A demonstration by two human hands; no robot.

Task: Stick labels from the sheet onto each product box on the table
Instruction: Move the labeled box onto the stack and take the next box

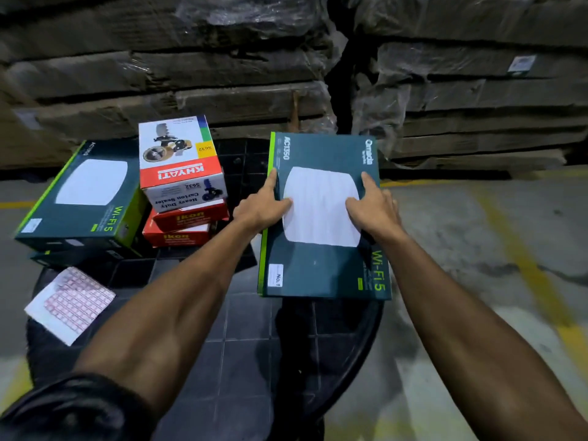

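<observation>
step: shifting labelled Wi-Fi box [321, 275] on table [350, 361] right side | left hand [261, 206] and right hand [374, 208] both grip its edges | next: grab label sheet [70, 303], guessing

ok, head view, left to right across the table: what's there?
label sheet → left Wi-Fi 5 box → Khyati carton sealer box on two red Ikon boxes → left hand → held Wi-Fi 5 box → right hand
</observation>
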